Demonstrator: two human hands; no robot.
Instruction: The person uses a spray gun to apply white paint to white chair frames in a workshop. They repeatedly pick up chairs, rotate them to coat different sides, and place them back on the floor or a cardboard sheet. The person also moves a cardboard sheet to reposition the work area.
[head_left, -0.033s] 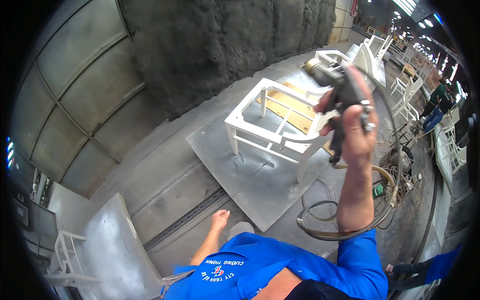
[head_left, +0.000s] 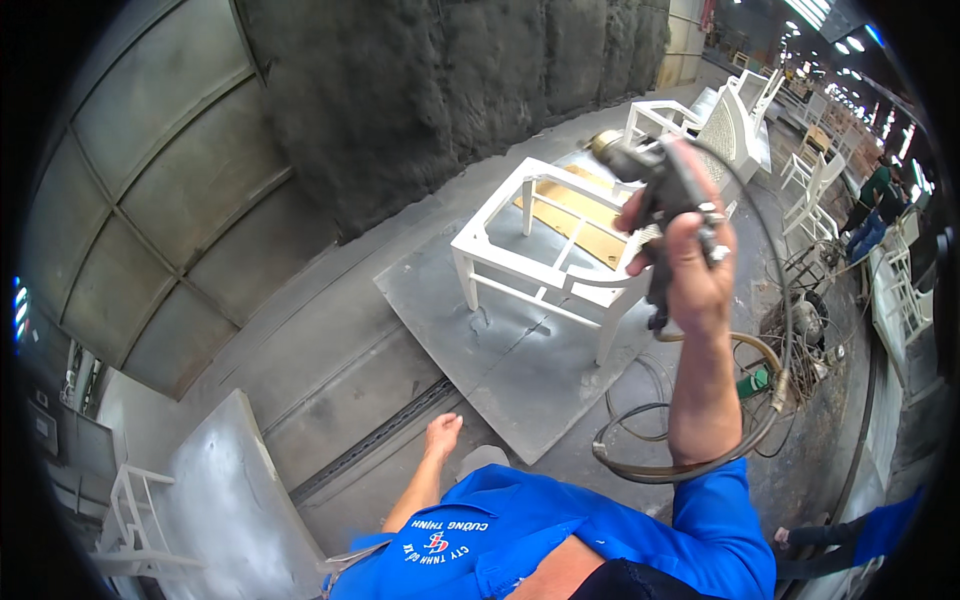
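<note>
Grey flat metal platform (head_left: 500, 370) on the floor, carrying a white-painted bare wooden chair frame (head_left: 560, 250) at scene centre, far of the body. Lower left, left hand (head_left: 442, 433) hanging low beside the blue shirt, fingers loosely curled, holding nothing, well apart from the frame. Right of centre, right hand (head_left: 690, 265) raised high on a near-upright forearm, fingers wrapped tight round the grip of a dark metal spray gun (head_left: 650, 175), nozzle aimed left and far, toward the frame's top rail. Tan and black hoses (head_left: 690, 460) looping under that forearm and coiling on the floor to the right. Likely trouble: hose snagging a chair leg or underfoot, tugging the gun off aim; uneven coat from spraying at such a raised, tilted angle.
</note>
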